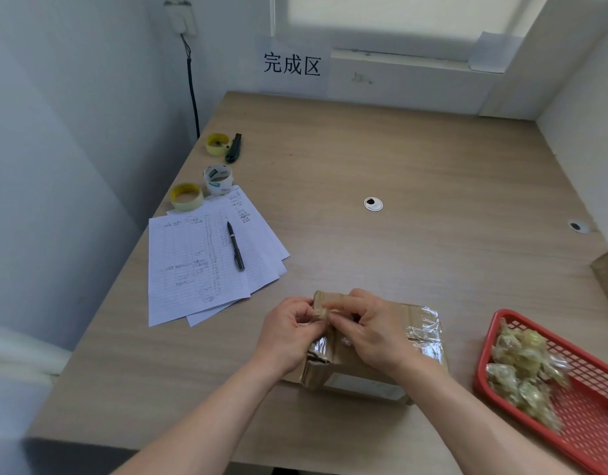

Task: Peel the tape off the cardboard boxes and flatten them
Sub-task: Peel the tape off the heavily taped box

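Fingers of L hand (288, 329) & R hand (371, 332) pinch tape (321, 313) at cardboard box's (415, 320) far-left corner, long axis left-right.

Wall sign (293, 64): white sheet fixed to the wall above the far edge of the table, printed in black with three characters, 完成区

Lined papers (199, 265): handwritten entries in columns, too small to read

Clear tape roll (218, 180): printing on the inner core, not legible
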{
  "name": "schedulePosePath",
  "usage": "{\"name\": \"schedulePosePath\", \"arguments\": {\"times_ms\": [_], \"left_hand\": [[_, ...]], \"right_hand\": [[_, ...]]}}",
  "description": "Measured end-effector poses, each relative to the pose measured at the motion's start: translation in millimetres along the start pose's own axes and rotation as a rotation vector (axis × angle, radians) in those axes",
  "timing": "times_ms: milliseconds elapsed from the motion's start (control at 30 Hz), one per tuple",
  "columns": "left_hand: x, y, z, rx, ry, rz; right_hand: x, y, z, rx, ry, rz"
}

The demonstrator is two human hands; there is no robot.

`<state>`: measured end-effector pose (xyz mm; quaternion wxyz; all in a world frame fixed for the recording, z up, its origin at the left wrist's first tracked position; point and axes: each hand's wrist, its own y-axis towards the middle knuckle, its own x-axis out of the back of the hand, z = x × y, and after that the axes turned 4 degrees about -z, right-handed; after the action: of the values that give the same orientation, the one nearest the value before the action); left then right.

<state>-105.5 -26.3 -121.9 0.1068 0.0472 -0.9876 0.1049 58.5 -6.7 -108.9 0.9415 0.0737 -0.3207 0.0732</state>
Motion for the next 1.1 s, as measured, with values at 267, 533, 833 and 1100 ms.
{"name": "schedulePosePath", "arguments": {"times_ms": [267,533,833,1100], "left_hand": [[6,-5,-3,0.115,-0.131,0.054],[5,-12,14,0.175,-0.182,0.000],[4,-13,11,0.238,-0.198,-0.022],[2,-13,7,0.196,-0.077,-0.061]], "right_hand": [[1,1,-5,-0.136,0.074,0.050],[9,6,-7,-0.360,0.475,-0.049],[17,0,-1,-0.403,0.730,-0.149],[-3,-3,5,-0.083,-0.105,-0.050]]}}
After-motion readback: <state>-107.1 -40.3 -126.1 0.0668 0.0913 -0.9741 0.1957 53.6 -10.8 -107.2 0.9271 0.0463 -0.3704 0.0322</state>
